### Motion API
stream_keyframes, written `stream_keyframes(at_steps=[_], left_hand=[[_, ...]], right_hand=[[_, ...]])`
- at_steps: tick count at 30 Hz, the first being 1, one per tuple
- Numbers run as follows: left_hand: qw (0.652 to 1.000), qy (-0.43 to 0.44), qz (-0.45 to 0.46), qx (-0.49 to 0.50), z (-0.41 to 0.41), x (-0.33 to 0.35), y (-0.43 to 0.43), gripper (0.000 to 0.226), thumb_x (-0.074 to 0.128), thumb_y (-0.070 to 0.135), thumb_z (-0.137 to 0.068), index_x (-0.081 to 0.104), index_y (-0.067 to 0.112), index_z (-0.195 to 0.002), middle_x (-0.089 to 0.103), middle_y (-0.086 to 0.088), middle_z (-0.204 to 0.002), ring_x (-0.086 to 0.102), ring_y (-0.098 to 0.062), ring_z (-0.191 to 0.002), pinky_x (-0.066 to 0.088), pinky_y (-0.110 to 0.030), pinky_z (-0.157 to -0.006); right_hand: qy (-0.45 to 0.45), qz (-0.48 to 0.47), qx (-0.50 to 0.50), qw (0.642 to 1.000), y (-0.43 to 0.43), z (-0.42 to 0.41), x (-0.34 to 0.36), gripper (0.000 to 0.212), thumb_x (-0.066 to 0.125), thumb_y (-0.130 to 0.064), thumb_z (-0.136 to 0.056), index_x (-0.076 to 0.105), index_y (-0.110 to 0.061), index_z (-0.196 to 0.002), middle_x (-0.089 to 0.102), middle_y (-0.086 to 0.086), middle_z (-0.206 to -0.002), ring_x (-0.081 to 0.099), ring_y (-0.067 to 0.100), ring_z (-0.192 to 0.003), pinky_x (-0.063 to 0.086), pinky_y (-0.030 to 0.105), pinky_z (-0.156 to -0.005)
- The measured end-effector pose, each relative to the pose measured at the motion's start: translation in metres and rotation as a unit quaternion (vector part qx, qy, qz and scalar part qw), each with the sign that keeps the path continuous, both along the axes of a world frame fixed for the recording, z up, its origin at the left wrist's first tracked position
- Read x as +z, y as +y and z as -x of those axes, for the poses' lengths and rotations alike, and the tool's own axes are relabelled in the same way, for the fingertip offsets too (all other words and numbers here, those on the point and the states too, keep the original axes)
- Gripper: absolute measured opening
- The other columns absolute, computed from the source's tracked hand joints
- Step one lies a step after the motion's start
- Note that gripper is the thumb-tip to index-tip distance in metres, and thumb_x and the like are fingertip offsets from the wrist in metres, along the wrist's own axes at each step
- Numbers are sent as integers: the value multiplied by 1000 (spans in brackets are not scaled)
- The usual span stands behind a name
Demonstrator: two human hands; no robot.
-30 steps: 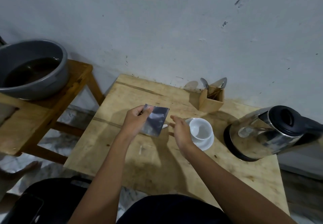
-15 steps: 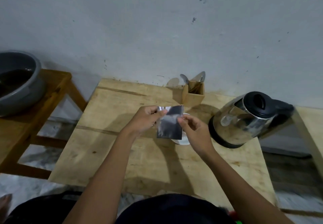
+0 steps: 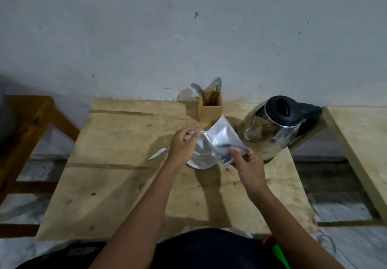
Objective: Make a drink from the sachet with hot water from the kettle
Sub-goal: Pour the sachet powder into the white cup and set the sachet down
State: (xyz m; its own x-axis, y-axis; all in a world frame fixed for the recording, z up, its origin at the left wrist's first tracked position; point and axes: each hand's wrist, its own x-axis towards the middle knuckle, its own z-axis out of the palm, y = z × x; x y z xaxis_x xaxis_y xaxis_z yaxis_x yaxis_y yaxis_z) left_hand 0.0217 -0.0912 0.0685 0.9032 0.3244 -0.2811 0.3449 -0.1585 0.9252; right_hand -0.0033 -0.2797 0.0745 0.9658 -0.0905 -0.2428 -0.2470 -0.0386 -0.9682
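1 foil sachet, upright 0.5 s ago, now tilted over cup on desk: R hand grip pinches its lower corner, L hand grip curled at mouth edge, pinch unclear; prob. powder going in, kettle pour next.

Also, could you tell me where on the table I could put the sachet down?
The table is bare on its left, from the spoon holder to the near edge, save a torn strip. The bench right of the kettle is free too. It is crowded around the cup.
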Motion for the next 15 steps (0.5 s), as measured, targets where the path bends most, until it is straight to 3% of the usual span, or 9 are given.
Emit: stream_keyframes(at_steps=[2,4,7,10,15], left_hand=[[994,2,-107,-14,5,-18,9,35,53,37,-91,58,20,-121,55,-5,-125,55,-21,-113,49,-37,-94],[989,18,-135,-57,11,-35,16,37,48,28,-94,52,18,-129,52,-10,-130,51,-24,-120,43,-37,-100],[988,9,-135,-75,18,-49,20,32,47,20,-95,56,13,-125,59,-10,-122,56,-26,-113,44,-33,-94],[990,0,-132,-55,17,-54,21,27,51,17,-93,61,11,-117,65,-7,-120,59,-20,-109,41,-26,-88],[989,-17,-138,-51,11,-57,25,21,54,10,-91,66,9,-107,68,-6,-110,57,-13,-96,38,-22,-82]], right_hand=[[-5,43,-9,999,-7,-2,-3,11,69,-25,-90,72,-14,-89,73,16,-83,68,30,-77,56,44,-74],[-18,94,5,995,-10,-4,-3,24,69,-25,-90,67,-1,-87,64,12,-65,56,14,-59,47,29,-58],[-43,173,33,983,-7,-9,-1,37,67,-20,-90,50,-6,-60,37,-10,-43,32,3,-44,29,18,-45],[-86,244,63,964,1,-18,6,41,64,-20,-92,42,-21,-57,39,-9,-43,37,5,-43,28,15,-43],[-162,401,131,892,11,-40,17,34,61,-31,-94,45,-30,-64,42,-10,-51,43,6,-47,27,23,-46]])
